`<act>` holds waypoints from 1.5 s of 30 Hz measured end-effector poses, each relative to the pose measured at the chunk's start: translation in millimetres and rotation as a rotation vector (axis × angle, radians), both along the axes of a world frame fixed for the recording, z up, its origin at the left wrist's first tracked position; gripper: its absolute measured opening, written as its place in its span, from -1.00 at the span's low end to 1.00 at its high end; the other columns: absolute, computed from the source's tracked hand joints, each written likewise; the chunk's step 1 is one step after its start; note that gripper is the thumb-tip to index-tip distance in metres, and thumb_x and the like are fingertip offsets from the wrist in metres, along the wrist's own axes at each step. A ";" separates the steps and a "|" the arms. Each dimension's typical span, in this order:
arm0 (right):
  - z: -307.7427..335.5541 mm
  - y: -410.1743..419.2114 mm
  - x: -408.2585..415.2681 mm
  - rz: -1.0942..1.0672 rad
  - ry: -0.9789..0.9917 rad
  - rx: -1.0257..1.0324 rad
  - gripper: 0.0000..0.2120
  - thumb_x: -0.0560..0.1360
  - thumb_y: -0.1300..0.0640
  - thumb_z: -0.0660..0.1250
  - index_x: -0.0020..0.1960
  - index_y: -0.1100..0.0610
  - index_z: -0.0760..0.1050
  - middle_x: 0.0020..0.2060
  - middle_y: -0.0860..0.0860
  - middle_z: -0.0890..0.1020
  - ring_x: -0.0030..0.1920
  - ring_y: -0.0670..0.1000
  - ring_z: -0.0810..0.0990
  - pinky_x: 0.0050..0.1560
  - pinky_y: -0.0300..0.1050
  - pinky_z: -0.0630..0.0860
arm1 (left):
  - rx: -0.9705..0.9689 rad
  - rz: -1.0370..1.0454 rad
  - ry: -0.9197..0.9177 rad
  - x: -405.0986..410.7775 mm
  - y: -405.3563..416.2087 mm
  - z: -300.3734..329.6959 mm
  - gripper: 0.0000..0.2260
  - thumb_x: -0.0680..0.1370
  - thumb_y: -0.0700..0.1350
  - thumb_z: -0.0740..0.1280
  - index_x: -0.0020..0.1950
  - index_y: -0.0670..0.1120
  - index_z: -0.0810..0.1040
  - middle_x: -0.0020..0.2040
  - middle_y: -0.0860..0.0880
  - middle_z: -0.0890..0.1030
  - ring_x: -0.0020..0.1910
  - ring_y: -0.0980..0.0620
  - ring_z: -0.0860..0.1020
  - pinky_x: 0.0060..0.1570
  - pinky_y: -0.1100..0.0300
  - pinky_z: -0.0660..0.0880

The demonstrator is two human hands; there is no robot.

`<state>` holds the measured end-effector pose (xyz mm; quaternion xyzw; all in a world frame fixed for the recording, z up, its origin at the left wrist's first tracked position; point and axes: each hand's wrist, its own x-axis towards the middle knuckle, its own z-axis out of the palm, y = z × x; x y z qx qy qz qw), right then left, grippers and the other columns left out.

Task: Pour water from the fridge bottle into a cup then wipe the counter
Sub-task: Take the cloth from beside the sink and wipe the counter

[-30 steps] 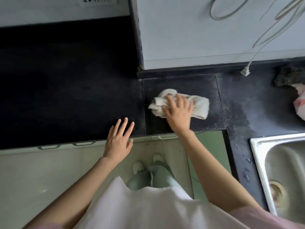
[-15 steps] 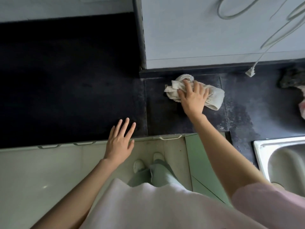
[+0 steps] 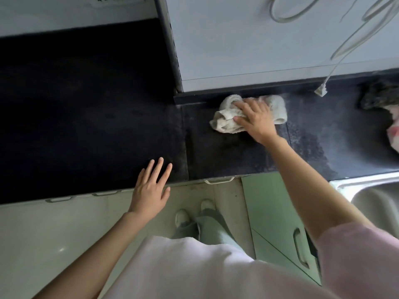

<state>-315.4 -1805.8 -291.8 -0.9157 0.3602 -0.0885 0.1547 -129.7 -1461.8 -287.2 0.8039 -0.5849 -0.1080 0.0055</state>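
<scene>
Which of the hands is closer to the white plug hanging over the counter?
Right. The right hand presses the cloth a little left of and below the plug; the left hand rests open at the counter edge, much farther away.

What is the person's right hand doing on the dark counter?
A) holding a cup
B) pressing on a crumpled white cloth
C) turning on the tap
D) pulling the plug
B: the right hand lies over the crumpled white cloth on the dark counter, near the back wall.
</scene>
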 end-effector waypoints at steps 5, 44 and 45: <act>-0.9 12.1 -1.2 -0.087 0.028 -0.009 -0.49 0.52 -0.23 0.08 0.36 -0.01 0.42 0.27 0.14 0.48 0.26 0.23 0.41 0.35 0.20 0.19 | 0.007 0.011 -0.006 -2.9 0.0 -1.5 -0.34 0.45 -0.06 0.43 0.50 -0.07 0.26 0.51 -0.17 0.24 0.48 -0.24 0.21 0.36 -0.21 0.27; -10.9 71.4 -95.4 -0.095 -0.020 -0.053 -0.54 0.53 -0.17 0.16 0.36 0.00 0.38 0.25 0.18 0.48 0.21 0.21 0.40 0.26 0.14 0.28 | 0.051 0.021 0.000 -3.9 -0.3 -1.5 -0.31 0.45 -0.07 0.43 0.52 -0.07 0.23 0.53 -0.17 0.20 0.49 -0.25 0.17 0.39 -0.22 0.22; -12.9 79.2 -96.6 -0.098 -0.023 -0.052 -0.53 0.53 -0.18 0.15 0.36 0.01 0.39 0.26 0.17 0.48 0.23 0.19 0.38 0.28 0.14 0.26 | 0.053 0.024 0.000 -4.1 -0.4 -1.5 -0.31 0.45 -0.07 0.43 0.52 -0.07 0.23 0.53 -0.17 0.20 0.49 -0.25 0.16 0.39 -0.22 0.21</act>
